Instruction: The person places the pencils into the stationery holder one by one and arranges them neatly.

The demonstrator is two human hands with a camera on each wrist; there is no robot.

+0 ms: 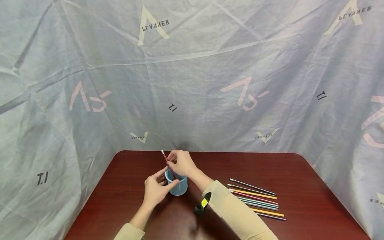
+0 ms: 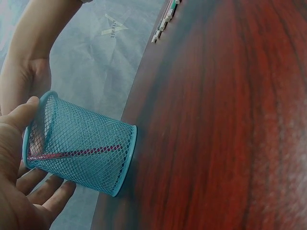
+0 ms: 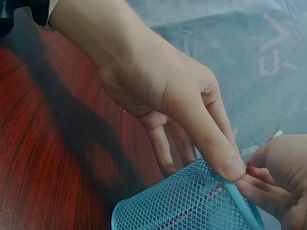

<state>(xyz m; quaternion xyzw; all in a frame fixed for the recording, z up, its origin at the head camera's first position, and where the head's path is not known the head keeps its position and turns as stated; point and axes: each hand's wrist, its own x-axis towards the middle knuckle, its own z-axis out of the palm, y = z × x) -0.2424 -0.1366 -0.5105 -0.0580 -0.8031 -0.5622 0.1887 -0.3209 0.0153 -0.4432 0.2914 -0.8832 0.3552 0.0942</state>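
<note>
A light blue mesh pencil cup point(image 1: 179, 190) stands upright on the dark red wooden table. My left hand point(image 1: 155, 189) grips it at the rim, the thumb on the near side and the fingers around the left side. My right hand point(image 1: 183, 163) is above the cup and pinches a dark red pencil point(image 1: 164, 155), white eraser end up. Through the mesh in the left wrist view, the pencil's lower part point(image 2: 91, 151) slants inside the cup, with its end near the bottom. The right wrist view shows the left thumb point(image 3: 233, 167) on the rim.
Several pencils point(image 1: 255, 192) in yellow, red, green and dark colours lie side by side on the table point(image 1: 315, 200), right of the cup. Behind the table hangs a grey printed cloth point(image 1: 195, 83). A black strap point(image 1: 201, 205) is on the right wrist.
</note>
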